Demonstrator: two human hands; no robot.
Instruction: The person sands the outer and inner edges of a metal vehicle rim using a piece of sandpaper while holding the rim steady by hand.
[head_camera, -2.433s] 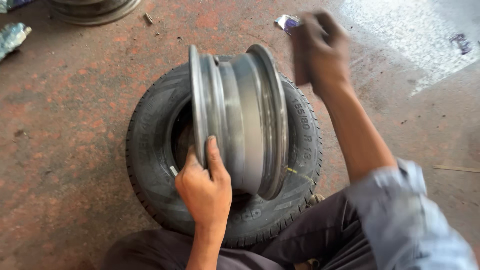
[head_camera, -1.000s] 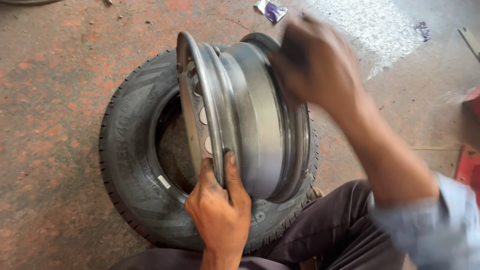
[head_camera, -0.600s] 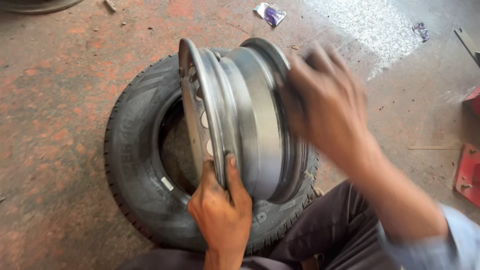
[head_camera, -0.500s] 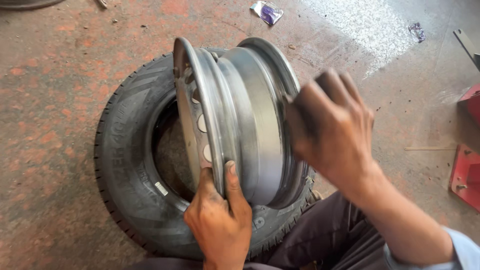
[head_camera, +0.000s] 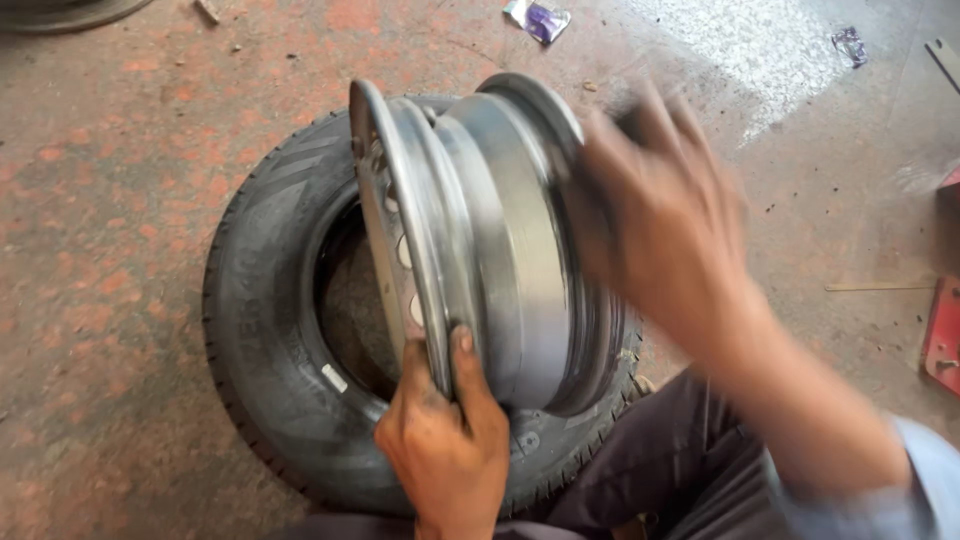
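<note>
Head view: bare grey steel wheel rim (head_camera: 480, 240) stands on edge at frame centre, resting on a black rubber tyre (head_camera: 270, 330) that lies flat on the reddish concrete floor (head_camera: 110, 180). Rim's axle line runs roughly left-right across the frame, so its two flanges face left and right and the barrel faces up at the camera.

Left hand (head_camera: 445, 450), lower centre, is clamped on the near left flange, thumb on one side and fingers on the other, steadying the rim upright. Right hand (head_camera: 660, 220), right of centre, is motion-blurred against the right flange and barrel; fingers look partly curled, something dark may be under them, but cannot tell whether it grips anything. Right hand sits at the rim's right end, left hand at the near lower edge; both touch the rim, left being the steady hold.

Dark trouser legs (head_camera: 660, 470) at bottom, touching the tyre's near side. Crumpled purple-and-white wrapper (head_camera: 537, 18) at top centre, well apart. Red metal object (head_camera: 942, 330) at right edge.
</note>
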